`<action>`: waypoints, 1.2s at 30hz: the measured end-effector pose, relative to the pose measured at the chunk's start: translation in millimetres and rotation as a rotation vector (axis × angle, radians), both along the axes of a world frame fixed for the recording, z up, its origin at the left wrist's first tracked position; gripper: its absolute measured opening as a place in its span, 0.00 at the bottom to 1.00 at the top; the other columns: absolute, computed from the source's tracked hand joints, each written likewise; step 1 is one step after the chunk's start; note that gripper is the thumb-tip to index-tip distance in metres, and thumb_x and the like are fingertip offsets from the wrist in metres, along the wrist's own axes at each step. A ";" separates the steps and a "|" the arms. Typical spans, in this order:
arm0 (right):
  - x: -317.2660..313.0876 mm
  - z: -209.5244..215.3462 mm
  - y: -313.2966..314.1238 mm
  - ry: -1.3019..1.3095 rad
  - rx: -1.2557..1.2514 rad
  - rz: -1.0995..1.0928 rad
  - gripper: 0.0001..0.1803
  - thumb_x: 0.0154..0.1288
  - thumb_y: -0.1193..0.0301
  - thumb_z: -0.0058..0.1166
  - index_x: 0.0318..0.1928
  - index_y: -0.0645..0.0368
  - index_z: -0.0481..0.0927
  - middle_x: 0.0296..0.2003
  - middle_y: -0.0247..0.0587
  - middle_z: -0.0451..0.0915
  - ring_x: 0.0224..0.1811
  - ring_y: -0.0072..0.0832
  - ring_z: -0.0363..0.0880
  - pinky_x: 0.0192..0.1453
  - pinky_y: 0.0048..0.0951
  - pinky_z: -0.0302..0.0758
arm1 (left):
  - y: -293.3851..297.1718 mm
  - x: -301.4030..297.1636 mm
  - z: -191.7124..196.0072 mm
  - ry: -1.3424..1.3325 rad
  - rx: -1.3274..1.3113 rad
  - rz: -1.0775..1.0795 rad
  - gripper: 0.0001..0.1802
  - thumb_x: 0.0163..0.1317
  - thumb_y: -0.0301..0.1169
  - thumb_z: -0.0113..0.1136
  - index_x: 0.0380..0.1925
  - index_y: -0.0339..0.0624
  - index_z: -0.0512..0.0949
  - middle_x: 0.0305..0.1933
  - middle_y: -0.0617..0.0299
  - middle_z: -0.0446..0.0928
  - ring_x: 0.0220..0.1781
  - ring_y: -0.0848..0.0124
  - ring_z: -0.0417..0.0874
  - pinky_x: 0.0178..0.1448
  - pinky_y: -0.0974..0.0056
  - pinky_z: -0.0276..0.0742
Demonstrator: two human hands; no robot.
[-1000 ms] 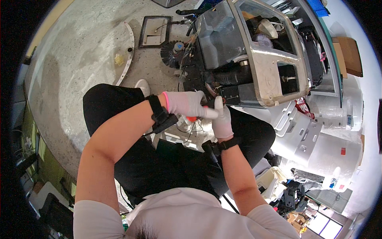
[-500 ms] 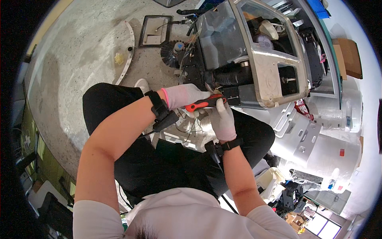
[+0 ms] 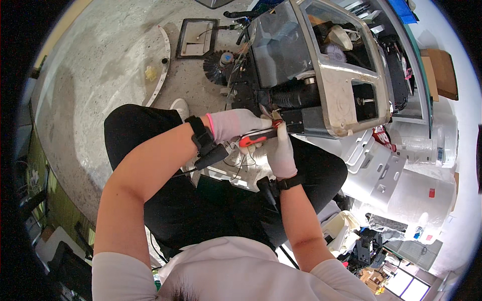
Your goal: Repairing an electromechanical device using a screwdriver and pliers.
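In front of the machine my two gloved hands are close together over my lap. My right hand (image 3: 282,153) is closed around a red-and-black hand tool (image 3: 255,139), with the thumb along its upper part. The tool's exact kind cannot be made out. My left hand (image 3: 235,124) has its fingers closed just above the tool, by the machine's lower edge; what they pinch, if anything, is hidden. Thin dark wires (image 3: 242,163) hang below the hands. The machine (image 3: 346,83) has a pale scuffed frame, clear panels and a dark ribbed hose (image 3: 291,96).
A round black brush (image 3: 215,69) sits at the machine's left side. Beyond it a black-framed panel (image 3: 197,39) lies on the concrete floor, with a curved perforated strip (image 3: 164,65) to its left. White plastic panels (image 3: 374,165) and wrapped rolls (image 3: 416,193) stand at right.
The tool has turned in my right hand and shifted slightly down, showing more of its dark side. My left fingers have moved a little right, over its upper end.
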State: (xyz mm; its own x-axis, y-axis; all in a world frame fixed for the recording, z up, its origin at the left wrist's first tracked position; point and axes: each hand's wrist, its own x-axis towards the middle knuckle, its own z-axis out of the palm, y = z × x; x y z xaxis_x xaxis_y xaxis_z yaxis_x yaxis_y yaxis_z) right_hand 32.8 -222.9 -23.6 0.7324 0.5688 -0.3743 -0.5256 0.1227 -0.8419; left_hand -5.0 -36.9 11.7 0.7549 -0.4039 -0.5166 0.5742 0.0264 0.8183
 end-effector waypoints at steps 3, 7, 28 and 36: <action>-2.4 9.3 1.8 0.046 0.084 0.036 0.28 0.71 0.58 0.42 0.64 0.62 0.60 0.53 0.43 0.70 0.55 0.29 0.69 0.61 0.34 0.65 | -0.8 1.2 -3.7 0.217 -0.090 0.167 0.36 0.64 0.61 0.43 0.27 0.35 0.78 0.23 0.55 0.77 0.23 0.72 0.79 0.31 0.67 0.74; -1.9 -6.6 0.8 -0.110 -0.150 -0.072 0.28 0.68 0.55 0.46 0.56 0.67 0.69 0.46 0.42 0.74 0.48 0.26 0.72 0.55 0.28 0.68 | 2.1 5.5 -5.7 0.038 0.242 -0.087 0.46 0.57 0.70 0.42 0.35 0.28 0.77 0.25 0.54 0.76 0.31 0.66 0.75 0.38 0.60 0.72; -2.7 4.2 4.7 -0.047 0.073 0.019 0.27 0.70 0.58 0.43 0.64 0.58 0.61 0.55 0.40 0.69 0.57 0.30 0.68 0.60 0.35 0.66 | 10.5 5.5 -29.5 -0.026 0.023 0.096 0.27 0.66 0.53 0.47 0.29 0.37 0.78 0.24 0.65 0.75 0.22 0.77 0.71 0.27 0.68 0.70; -0.6 10.7 1.1 0.110 0.066 -0.075 0.25 0.71 0.57 0.42 0.62 0.59 0.66 0.53 0.38 0.71 0.55 0.27 0.69 0.58 0.31 0.67 | 14.3 -0.9 -21.9 -0.309 0.449 -0.172 0.33 0.66 0.53 0.42 0.45 0.29 0.75 0.37 0.42 0.78 0.39 0.55 0.79 0.46 0.58 0.72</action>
